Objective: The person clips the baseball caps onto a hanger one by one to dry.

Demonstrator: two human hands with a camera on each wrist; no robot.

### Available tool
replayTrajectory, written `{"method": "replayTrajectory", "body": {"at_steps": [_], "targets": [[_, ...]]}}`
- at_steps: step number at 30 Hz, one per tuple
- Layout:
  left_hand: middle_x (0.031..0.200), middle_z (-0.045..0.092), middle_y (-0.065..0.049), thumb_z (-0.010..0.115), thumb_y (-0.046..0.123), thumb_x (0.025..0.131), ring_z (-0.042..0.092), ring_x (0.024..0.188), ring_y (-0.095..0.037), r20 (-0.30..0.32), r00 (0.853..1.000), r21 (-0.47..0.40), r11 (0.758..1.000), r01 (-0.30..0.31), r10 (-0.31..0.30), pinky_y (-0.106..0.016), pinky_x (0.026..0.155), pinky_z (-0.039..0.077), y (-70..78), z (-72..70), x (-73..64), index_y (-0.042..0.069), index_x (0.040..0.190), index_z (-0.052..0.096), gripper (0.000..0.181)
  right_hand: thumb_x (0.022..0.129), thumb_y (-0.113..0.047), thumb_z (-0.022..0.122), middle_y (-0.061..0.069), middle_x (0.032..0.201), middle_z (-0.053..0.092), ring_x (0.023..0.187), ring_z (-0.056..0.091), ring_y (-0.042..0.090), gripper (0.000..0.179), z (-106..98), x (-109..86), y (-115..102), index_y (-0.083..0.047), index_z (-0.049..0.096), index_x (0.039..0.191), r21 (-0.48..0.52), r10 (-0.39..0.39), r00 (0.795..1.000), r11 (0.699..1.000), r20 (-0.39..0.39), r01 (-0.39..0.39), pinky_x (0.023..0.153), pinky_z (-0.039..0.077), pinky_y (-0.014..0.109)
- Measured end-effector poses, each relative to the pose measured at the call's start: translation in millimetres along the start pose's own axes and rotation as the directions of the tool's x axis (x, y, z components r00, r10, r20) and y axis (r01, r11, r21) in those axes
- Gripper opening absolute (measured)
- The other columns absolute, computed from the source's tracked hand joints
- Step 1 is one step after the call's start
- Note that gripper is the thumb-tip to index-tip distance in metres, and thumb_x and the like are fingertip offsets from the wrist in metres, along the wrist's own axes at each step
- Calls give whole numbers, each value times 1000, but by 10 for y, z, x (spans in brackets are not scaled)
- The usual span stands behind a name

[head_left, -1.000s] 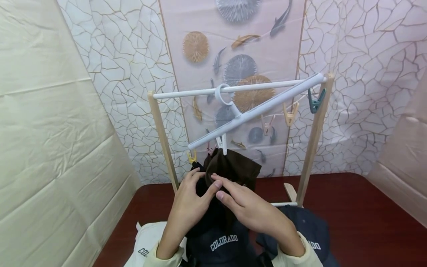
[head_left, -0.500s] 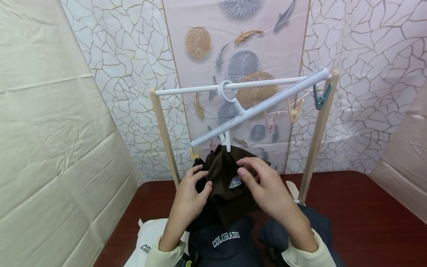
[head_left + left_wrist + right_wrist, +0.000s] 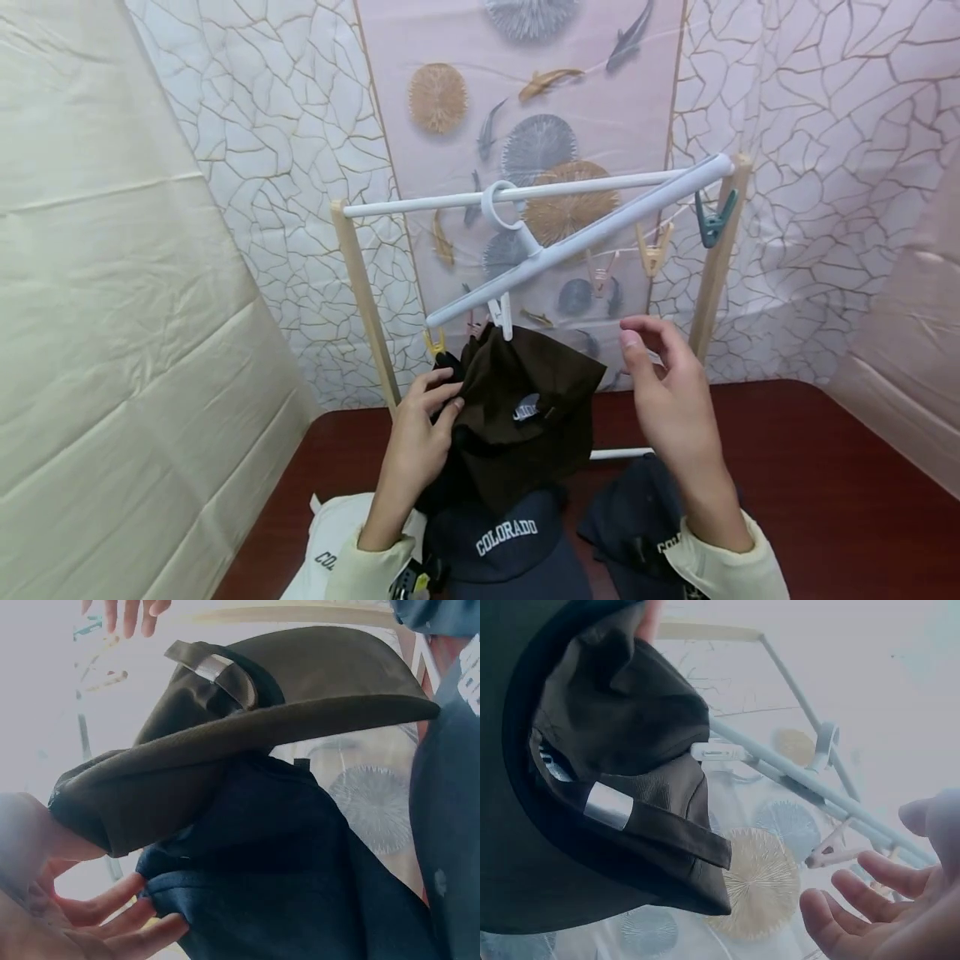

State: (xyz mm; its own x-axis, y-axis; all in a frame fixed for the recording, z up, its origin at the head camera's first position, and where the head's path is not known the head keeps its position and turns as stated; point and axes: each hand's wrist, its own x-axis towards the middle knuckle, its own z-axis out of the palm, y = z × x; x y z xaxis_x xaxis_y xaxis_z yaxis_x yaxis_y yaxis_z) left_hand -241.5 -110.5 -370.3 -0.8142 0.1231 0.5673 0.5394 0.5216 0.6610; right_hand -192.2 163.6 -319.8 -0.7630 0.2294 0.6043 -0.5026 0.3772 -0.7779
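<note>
A brown cap (image 3: 532, 400) hangs from a white clip (image 3: 501, 317) on the tilted hanger (image 3: 577, 242). In the left wrist view a dark blue cap (image 3: 277, 855) hangs beside it. My left hand (image 3: 420, 429) is at the brown cap's left edge; in the left wrist view its relaxed fingers (image 3: 124, 911) touch the dark blue cap, while its thumb lies by the brown one. Off to the right, my right hand (image 3: 678, 417) is apart from the brown cap. Its fingers are loosely bent and hold nothing.
The hanger hooks on the rack's white bar (image 3: 420, 204). Several clips line it, including a green clip (image 3: 714, 218) and a yellow clip (image 3: 433, 342). On the dark red table (image 3: 825, 467) lie a white cap (image 3: 330, 533) and two navy caps, one in front (image 3: 502, 546).
My right hand has moved right, away from the brown cap, uncovering its strap opening and right side. The left hand stays near the brown cap's left edge.
</note>
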Motion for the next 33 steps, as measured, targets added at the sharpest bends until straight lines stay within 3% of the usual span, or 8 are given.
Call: {"method": "replayTrajectory", "body": {"at_steps": [7,12,16,19,22,24,29,33], "targets": [[143,59,-18,65,-2,102,59,132,-38,24,1000,-74,997,-18,20,-49,103,54,-71,136,91,-4,125,74,25,114,-28,48,17,151,49,114,56,2,54,-233,250,184,3,37,156,134,67,998,989,13,-69,84,52,13],[140,61,-18,66,-1,102,61,130,-38,5,1000,-83,996,-20,20,-49,103,54,-113,165,155,-3,124,76,24,112,-32,53,27,156,42,114,61,4,68,-352,554,187,1,24,164,262,22,999,964,49,-34,79,56,16],[139,62,-19,67,-2,101,60,131,-37,-7,1000,-113,993,-19,18,-46,104,54,-147,188,180,-4,124,75,25,110,-29,59,15,140,60,106,69,9,56,-340,703,130,-5,40,157,334,-45,998,942,51,25,73,56,18],[137,63,-18,68,-3,100,60,132,-37,-28,1000,-127,992,-12,9,-44,104,54,-163,192,178,-5,124,75,25,109,-25,61,3,118,69,92,69,11,32,-297,754,93,-10,57,137,354,-67,997,934,23,55,68,53,19],[131,66,-17,69,-3,99,63,126,-34,-68,998,-114,993,-1,-7,-43,101,56,-167,175,160,-4,121,76,23,109,-23,61,0,103,70,80,66,12,14,-259,757,65,-13,65,118,287,-83,996,954,-23,86,64,50,19],[124,68,-14,71,-2,98,66,117,-31,-102,995,-86,996,10,-19,-41,95,58,-164,156,146,-2,120,78,23,110,-23,60,-3,97,71,76,64,12,12,-250,740,47,-13,66,111,214,-103,994,971,-43,110,63,49,20],[110,72,-6,74,5,99,67,93,-20,-189,979,-21,997,78,-80,-31,78,52,-157,129,116,7,120,80,23,109,-20,61,-10,90,70,70,61,11,15,-265,645,7,-7,68,110,81,-167,985,982,-39,170,62,46,21],[109,73,-8,72,5,100,66,83,-15,-212,966,-105,987,126,-146,-25,69,47,-161,129,106,8,123,79,25,107,-20,65,-9,81,68,67,59,12,19,-257,553,-7,-2,71,109,1,-216,976,976,-41,216,58,39,25]]}}
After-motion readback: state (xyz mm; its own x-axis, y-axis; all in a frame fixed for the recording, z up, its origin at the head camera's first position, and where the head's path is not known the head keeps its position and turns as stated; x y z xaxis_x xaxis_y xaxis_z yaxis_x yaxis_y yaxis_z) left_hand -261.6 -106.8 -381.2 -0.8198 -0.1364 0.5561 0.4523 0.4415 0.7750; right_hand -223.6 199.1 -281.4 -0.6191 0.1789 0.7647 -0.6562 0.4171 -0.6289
